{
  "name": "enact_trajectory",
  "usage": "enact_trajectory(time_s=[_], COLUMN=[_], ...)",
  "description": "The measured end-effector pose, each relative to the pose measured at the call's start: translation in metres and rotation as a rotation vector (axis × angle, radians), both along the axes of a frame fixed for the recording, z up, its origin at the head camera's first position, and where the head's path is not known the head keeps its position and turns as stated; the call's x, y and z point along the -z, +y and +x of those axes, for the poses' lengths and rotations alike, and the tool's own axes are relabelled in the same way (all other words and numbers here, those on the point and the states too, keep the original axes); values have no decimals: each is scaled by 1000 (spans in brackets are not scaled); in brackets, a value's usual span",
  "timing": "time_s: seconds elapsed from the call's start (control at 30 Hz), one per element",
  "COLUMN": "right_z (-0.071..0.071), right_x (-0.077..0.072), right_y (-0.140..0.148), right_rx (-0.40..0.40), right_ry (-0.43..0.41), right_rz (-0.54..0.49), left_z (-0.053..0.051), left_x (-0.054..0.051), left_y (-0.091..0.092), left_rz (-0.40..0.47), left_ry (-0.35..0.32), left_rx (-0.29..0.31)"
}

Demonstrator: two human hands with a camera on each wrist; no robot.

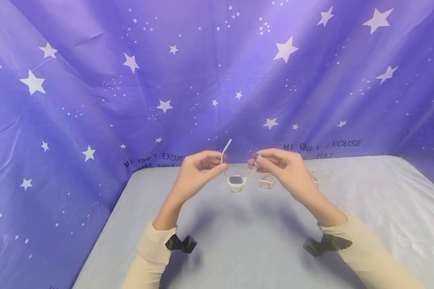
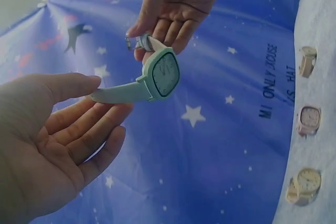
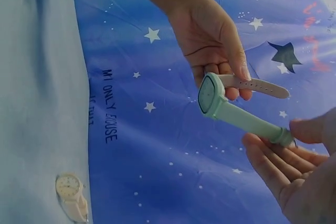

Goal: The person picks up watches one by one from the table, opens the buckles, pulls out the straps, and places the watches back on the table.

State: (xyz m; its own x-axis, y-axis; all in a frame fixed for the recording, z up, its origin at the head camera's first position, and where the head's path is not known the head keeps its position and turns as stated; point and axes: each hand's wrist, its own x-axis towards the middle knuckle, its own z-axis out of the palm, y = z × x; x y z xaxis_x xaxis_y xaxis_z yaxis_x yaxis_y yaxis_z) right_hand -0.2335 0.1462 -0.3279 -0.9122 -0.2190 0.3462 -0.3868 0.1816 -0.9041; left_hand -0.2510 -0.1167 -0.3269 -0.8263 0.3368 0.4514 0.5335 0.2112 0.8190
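A pale green watch (image 1: 236,183) with a square face hangs between both hands, its strap spread apart. My left hand (image 1: 199,174) pinches the strap with the holes between thumb and fingers, and that strap's free tip sticks up past the fingertips. The buckle end of the other strap is pinched by my right hand (image 1: 289,172). In the left wrist view the watch face (image 2: 165,74) is tilted, with the right hand (image 2: 181,9) beyond it. The right wrist view shows the buckle strap (image 3: 252,121) stretched out straight and the holed strap (image 3: 260,86) at the left thumb.
Behind the hands, a pink watch (image 1: 266,181) stands on the grey cloth-covered table (image 1: 235,249), with another watch (image 1: 314,179) partly hidden by the right hand. Three watches line the table in the left wrist view, including a cream one (image 2: 305,184). A purple star-patterned curtain (image 1: 202,72) hangs behind.
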Motion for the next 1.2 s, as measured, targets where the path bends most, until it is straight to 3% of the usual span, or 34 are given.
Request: enact_trajectory(time_s=[0.27,0.47,0.67,0.97,1.2], right_z=[-26,-44,-61,-81,-94], right_x=[-3,0,9,35,60], right_y=[-20,-40,-61,-96,-116], right_rx=[-39,-78,-90,-106,-72], right_ry=[-138,-241,-384,-579,-686], right_rz=[-233,-309,-360,-344,-347], left_z=[-20,-34,-47,-62,-75], left_x=[-4,-4,3,29,57], left_y=[-27,-48,-68,-93,-108], left_rz=[168,132,122,39,31], left_ry=[-199,-292,-378,-579,-697], left_rx=[6,-30,-62,-156,-174])
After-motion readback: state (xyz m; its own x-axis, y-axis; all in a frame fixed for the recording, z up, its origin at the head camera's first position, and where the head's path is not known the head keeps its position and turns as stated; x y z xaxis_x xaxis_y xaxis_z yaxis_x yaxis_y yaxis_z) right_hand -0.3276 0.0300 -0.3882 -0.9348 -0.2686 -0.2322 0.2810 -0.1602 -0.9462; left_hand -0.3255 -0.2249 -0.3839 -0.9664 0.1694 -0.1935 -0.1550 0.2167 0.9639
